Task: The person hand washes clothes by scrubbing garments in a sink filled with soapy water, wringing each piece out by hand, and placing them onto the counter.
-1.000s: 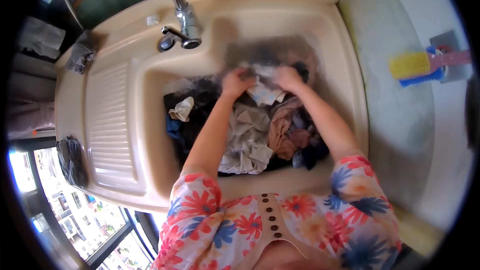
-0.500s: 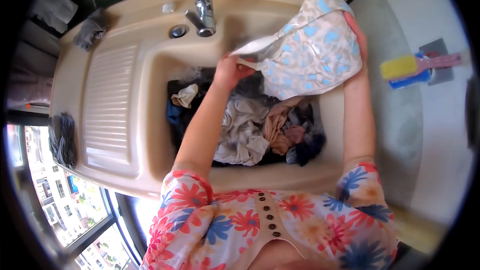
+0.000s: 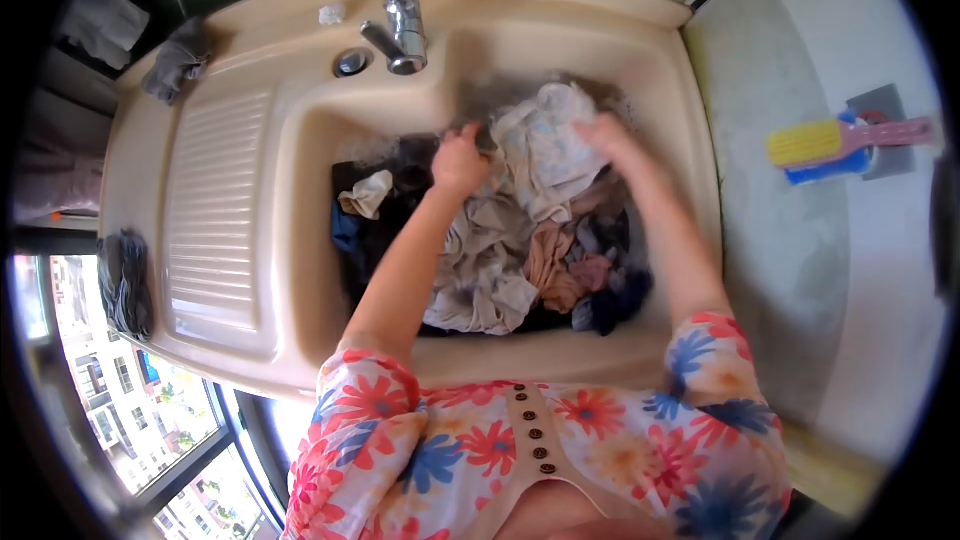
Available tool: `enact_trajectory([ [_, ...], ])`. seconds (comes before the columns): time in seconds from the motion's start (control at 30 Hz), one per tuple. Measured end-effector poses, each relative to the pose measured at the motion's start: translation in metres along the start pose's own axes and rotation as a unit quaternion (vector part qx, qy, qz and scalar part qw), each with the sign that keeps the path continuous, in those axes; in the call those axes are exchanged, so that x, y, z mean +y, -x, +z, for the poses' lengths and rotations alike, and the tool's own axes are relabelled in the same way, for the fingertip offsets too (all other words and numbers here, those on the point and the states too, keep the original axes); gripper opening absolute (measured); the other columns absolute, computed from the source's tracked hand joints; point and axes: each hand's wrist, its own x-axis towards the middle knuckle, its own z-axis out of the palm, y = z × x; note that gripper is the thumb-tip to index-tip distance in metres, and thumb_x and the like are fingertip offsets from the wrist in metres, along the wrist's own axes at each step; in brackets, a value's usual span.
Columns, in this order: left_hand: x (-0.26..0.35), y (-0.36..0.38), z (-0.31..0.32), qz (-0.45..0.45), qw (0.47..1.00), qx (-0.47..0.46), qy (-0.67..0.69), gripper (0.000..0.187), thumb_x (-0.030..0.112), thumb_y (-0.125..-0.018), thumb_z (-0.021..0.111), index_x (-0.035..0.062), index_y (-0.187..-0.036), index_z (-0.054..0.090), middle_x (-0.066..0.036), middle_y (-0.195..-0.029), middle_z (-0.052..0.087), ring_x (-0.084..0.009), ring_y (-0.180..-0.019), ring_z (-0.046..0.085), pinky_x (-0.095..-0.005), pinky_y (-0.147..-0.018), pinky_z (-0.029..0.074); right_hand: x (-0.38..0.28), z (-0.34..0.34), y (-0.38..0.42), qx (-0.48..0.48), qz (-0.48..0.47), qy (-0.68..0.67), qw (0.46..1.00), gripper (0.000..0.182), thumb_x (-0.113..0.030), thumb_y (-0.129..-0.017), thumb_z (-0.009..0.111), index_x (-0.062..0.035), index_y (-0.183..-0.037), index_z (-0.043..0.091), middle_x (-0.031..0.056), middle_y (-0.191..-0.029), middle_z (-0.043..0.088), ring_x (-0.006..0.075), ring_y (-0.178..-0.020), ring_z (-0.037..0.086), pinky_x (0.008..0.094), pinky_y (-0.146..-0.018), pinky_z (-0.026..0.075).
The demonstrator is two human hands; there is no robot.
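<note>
A wet whitish printed garment [image 3: 545, 145] with pale blue patches lies bunched in the sink basin, on top of other laundry. On its right side my right hand [image 3: 608, 140] touches it; motion smears the fingers. My left hand [image 3: 462, 160] is at the left of the garment with its fingers curled; what they hold, if anything, is hidden. Below my hands, a pile of grey-white cloth [image 3: 485, 285] and a brownish-pink cloth [image 3: 552, 265] rests in the basin. Dark clothes and a small cream cloth [image 3: 366, 194] lie toward the left.
A chrome faucet [image 3: 405, 35] stands behind the basin, beside a round drain knob [image 3: 352, 63]. To the left is the ribbed washboard [image 3: 220, 220], with grey cloths [image 3: 125, 280] on the sink's edge. A yellow-and-blue brush [image 3: 815, 145] hangs on the right wall.
The printed garment, held up and spread between both hands before, is now down in the basin and bunched. My right hand moved down and left; my left hand stayed nearly in place.
</note>
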Motion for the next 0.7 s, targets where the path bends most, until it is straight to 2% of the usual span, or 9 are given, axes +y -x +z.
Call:
enact_trajectory([
  [0.1, 0.002, -0.001, 0.005, -0.033, 0.988, -0.126, -0.079, 0.039, 0.019, -0.070, 0.059, 0.0105, -0.108, 0.056, -0.021, -0.102, 0.057, -0.0354, -0.095, 0.055, -0.0425, -0.080, 0.046, -0.009, 0.059, 0.027, -0.008, 0.052, 0.124, 0.991, 0.048, -0.042, -0.078, 0.054, 0.0019, -0.097, 0.061, 0.0253, -0.101, 0.058, 0.0372, -0.094, 0.057, 0.0411, -0.081, 0.046],
  [0.2, -0.009, -0.015, -0.005, -0.040, 0.984, -0.176, 0.013, 0.039, 0.016, -0.071, 0.056, 0.0069, -0.110, 0.052, -0.021, -0.105, 0.057, -0.0370, -0.101, 0.052, -0.0424, -0.081, 0.045, 0.004, 0.048, 0.009, -0.066, -0.042, 0.132, 0.988, 0.046, -0.039, -0.078, 0.055, 0.0052, -0.087, 0.063, 0.0235, -0.089, 0.062, 0.0326, -0.081, 0.061, 0.0377, -0.070, 0.047],
  [0.23, -0.011, -0.017, -0.009, -0.026, 0.987, -0.156, 0.028, 0.044, 0.019, -0.070, 0.059, 0.0075, -0.112, 0.051, -0.021, -0.107, 0.055, -0.0372, -0.104, 0.050, -0.0421, -0.083, 0.044, 0.006, 0.034, 0.011, -0.059, -0.007, -0.001, 0.998, 0.041, -0.035, -0.076, 0.060, 0.0047, -0.085, 0.063, 0.0184, -0.079, 0.064, 0.0234, -0.069, 0.060, 0.0343, -0.061, 0.046],
  [0.27, -0.011, -0.019, -0.017, -0.012, 0.990, -0.136, 0.044, 0.050, 0.022, -0.069, 0.062, 0.0081, -0.115, 0.050, -0.021, -0.110, 0.054, -0.0375, -0.107, 0.048, -0.0418, -0.085, 0.043, -0.017, -0.006, 0.032, -0.140, 0.013, -0.111, 0.984, 0.040, -0.035, -0.074, 0.063, 0.0038, -0.083, 0.064, 0.0126, -0.073, 0.063, 0.0166, -0.062, 0.055, 0.0319, -0.057, 0.044],
  [0.3, -0.007, -0.017, -0.024, 0.001, 0.991, -0.116, 0.060, 0.055, 0.024, -0.068, 0.065, 0.0087, -0.118, 0.049, -0.021, -0.113, 0.053, -0.0377, -0.109, 0.046, -0.0414, -0.087, 0.042, -0.074, -0.056, 0.082, -0.142, 0.046, -0.126, 0.981, 0.037, -0.034, -0.076, 0.063, 0.0034, -0.082, 0.064, 0.0099, -0.073, 0.062, 0.0153, -0.063, 0.056, 0.0301, -0.056, 0.043],
  [0.4, 0.025, -0.008, -0.062, 0.168, 0.973, -0.056, 0.147, 0.081, 0.034, -0.060, 0.074, 0.0045, -0.127, 0.039, -0.022, -0.120, 0.048, -0.0352, -0.116, 0.042, -0.0383, -0.096, 0.035, -0.087, -0.092, 0.100, -0.170, -0.092, -0.430, 0.882, 0.030, -0.020, -0.080, 0.063, 0.0044, -0.097, 0.060, 0.0136, -0.091, 0.064, 0.0182, -0.080, 0.063, 0.0296, -0.074, 0.050],
  [0.57, 0.085, 0.008, -0.114, 0.162, 0.871, -0.193, 0.421, 0.101, 0.028, -0.053, 0.082, -0.0014, -0.132, 0.027, -0.014, -0.128, 0.042, -0.0239, -0.121, 0.037, -0.0325, -0.102, 0.028, -0.142, -0.142, 0.150, -0.138, -0.254, -0.503, 0.814, 0.028, -0.019, -0.077, 0.061, 0.0019, -0.095, 0.060, 0.0112, -0.087, 0.064, 0.0149, -0.075, 0.062, 0.0276, -0.069, 0.050],
  [0.63, 0.102, 0.015, -0.115, 0.129, 0.769, -0.276, 0.562, 0.101, 0.020, -0.048, 0.086, -0.0012, -0.130, 0.030, -0.009, -0.124, 0.045, -0.0198, -0.116, 0.041, -0.0324, -0.101, 0.029, -0.164, -0.142, 0.175, -0.128, -0.253, -0.559, 0.779, 0.029, -0.020, -0.076, 0.059, 0.0012, -0.095, 0.060, 0.0107, -0.085, 0.064, 0.0159, -0.075, 0.062, 0.0277, -0.068, 0.050],
  [0.7, 0.114, 0.027, -0.121, 0.125, 0.759, -0.264, 0.583, 0.090, 0.011, -0.051, 0.084, -0.0016, -0.126, 0.036, -0.009, -0.119, 0.050, -0.0205, -0.112, 0.045, -0.0321, -0.099, 0.033, -0.173, -0.137, 0.187, -0.109, -0.223, -0.622, 0.742, 0.030, -0.021, -0.074, 0.058, 0.0008, -0.095, 0.060, 0.0108, -0.085, 0.064, 0.0167, -0.076, 0.061, 0.0281, -0.069, 0.050],
])
